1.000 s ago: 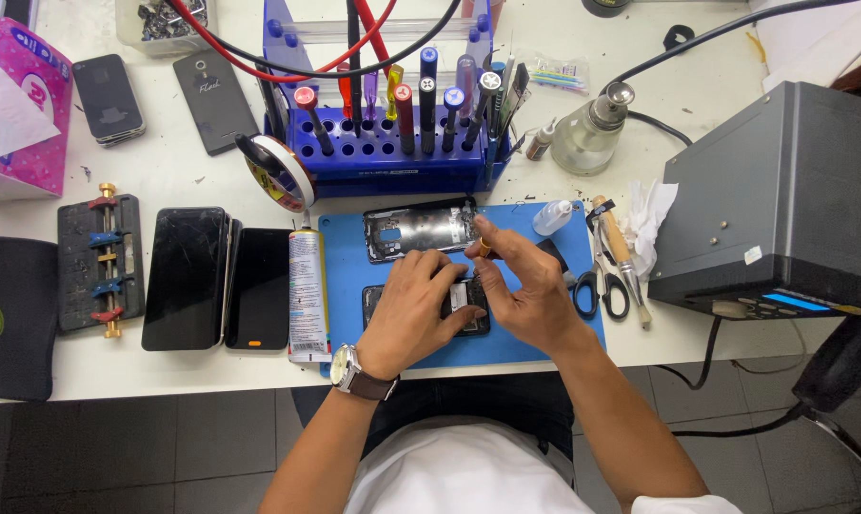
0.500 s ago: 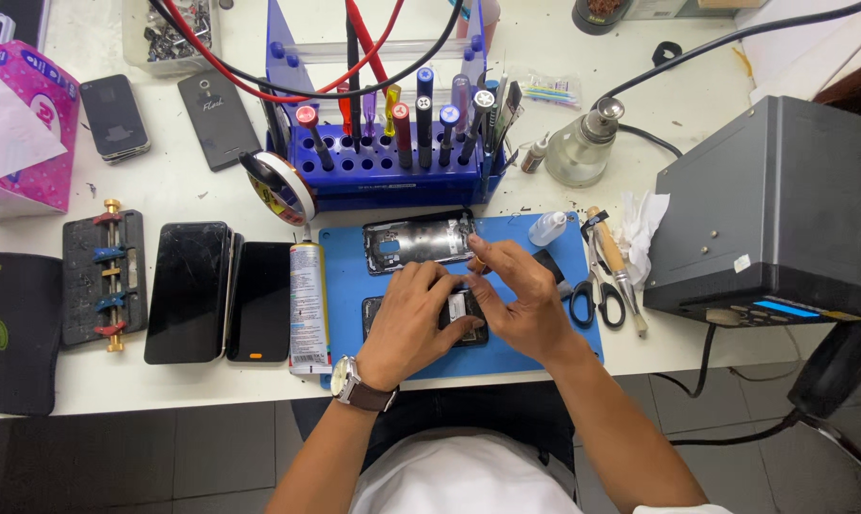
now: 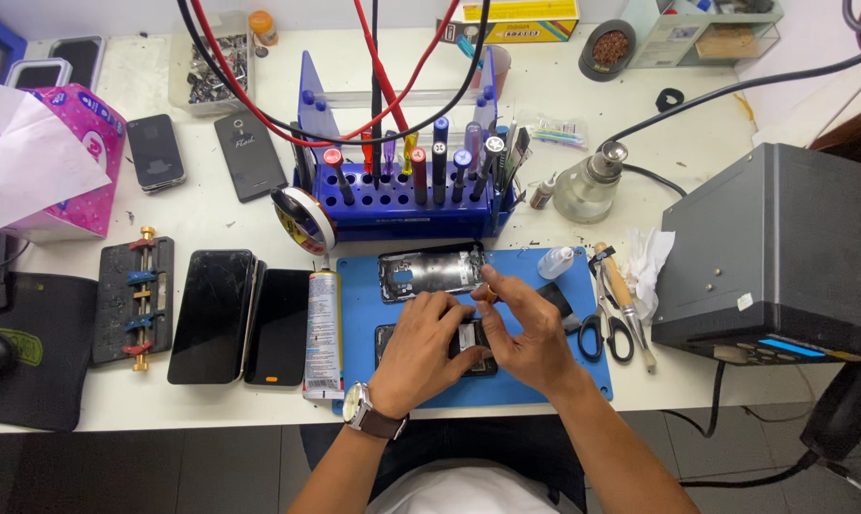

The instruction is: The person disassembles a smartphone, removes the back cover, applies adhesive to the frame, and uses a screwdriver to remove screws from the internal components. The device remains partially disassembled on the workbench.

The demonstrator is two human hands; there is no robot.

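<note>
Opened phone [image 3: 468, 345] (on blue mat [image 3: 583, 366]) lies under both hands' [image 3: 428, 345] grip.

Under the fingers [image 3: 454, 314], an opened phone [image 3: 468, 345] on the work mat [image 3: 364, 276]. Just beyond the fingertips, a bare phone frame [image 3: 430, 272]; farther behind, the screwdriver rack [image 3: 402, 205]. Right of the fingers, scissors [image 3: 603, 328] and dropper bottle [image 3: 555, 262]. Left, a tube [image 3: 324, 333], then two phones [image 3: 211, 314].
</note>
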